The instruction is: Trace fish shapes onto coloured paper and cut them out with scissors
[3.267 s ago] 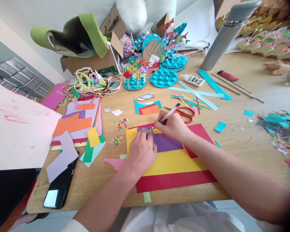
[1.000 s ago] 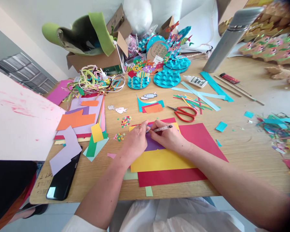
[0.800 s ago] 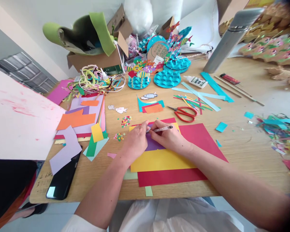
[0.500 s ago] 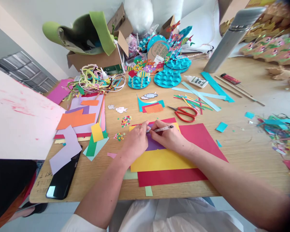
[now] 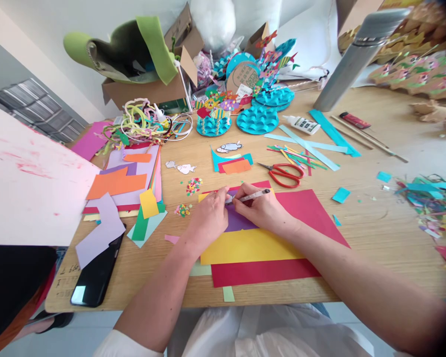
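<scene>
My right hand (image 5: 262, 208) is closed round a white pen (image 5: 255, 194), its tip on the purple paper (image 5: 241, 223). My left hand (image 5: 210, 210) has its fingers bent together, pressing a small pale paper cutout (image 5: 229, 200) onto that sheet. Fingers cover most of the cutout, so its outline is hard to make out. Under the purple paper lie a yellow sheet (image 5: 245, 248) and a larger red sheet (image 5: 308, 213). Just beyond my hands are red-handled scissors (image 5: 286, 174), lying open, and paper fish cutouts (image 5: 229, 147).
Paper scraps (image 5: 115, 183) and a phone (image 5: 96, 277) lie on the left. Blue egg-tray pieces (image 5: 257, 120), a glue bottle (image 5: 303, 125) and a grey flask (image 5: 351, 64) stand or lie farther back. Small confetti heaps (image 5: 194, 186) sit left of the sheets. Shredded strips (image 5: 431, 198) are at right.
The pen has shifted slightly, its rear end moving a little right and up, with small motion of my right hand. My left hand stays almost in place.
</scene>
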{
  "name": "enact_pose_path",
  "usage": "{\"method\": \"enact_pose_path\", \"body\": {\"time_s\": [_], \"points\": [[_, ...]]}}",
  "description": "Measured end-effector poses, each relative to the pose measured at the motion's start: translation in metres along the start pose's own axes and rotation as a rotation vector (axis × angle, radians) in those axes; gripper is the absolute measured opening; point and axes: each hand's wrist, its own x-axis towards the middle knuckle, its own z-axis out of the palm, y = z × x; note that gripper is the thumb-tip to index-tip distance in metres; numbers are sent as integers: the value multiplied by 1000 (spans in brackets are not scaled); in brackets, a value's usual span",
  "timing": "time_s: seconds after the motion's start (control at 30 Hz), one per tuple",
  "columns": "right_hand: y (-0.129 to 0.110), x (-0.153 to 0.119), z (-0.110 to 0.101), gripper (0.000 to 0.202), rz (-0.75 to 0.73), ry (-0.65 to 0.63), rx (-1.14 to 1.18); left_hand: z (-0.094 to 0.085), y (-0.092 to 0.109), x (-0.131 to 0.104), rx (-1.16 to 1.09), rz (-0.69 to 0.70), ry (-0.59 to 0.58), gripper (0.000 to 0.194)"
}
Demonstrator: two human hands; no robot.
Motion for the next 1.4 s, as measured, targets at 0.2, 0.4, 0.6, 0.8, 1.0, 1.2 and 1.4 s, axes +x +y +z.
{"method": "enact_pose_path", "body": {"time_s": [0.2,0.4,0.6,0.8,1.0,1.2,1.4], "points": [[3,2,-2,11,34,25,20,5,-1,0,-12,15,53,44],[5,5,-4,12,100,24,58,13,2,3,97,-54,107,32],[11,8,-3,12,154,7,138,17,5,4,202,-72,116,24],[11,9,-4,13,219,-5,196,17,5,4,198,-84,118,25],[8,10,-7,12,271,-10,224,18,4,3,181,-75,121,28],[10,12,-7,12,293,-7,257,18,4,3,179,-82,118,31],[13,13,-7,12,296,-4,283,17,6,3,182,-80,109,31]]}}
